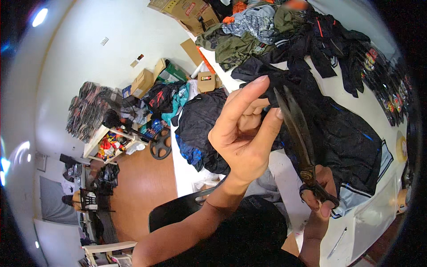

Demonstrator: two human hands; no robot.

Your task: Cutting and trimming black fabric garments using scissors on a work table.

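My left hand [243,129] is raised near the middle, its index finger stretched and its other fingers curled toward the thumb. Black cloth runs in between the thumb and the curled fingers, apparently pinched there. The cloth belongs to a black garment [347,133] with blue streaks and a light-blue striped edge, spread over the white table. Lower right, my right hand [322,191] grips the handles of dark metal scissors [302,142]. Their blades point up, slightly parted, with the tips beside my left thumb and in front of the black cloth.
Camouflage and olive clothes [240,49] are heaped at the table's far side, with a cardboard box [187,13] behind. Stacked dark pieces [389,84] lie at the far right. A pen [338,242] rests near the front. To the left are a wheel [160,144] and a black chair [178,211].
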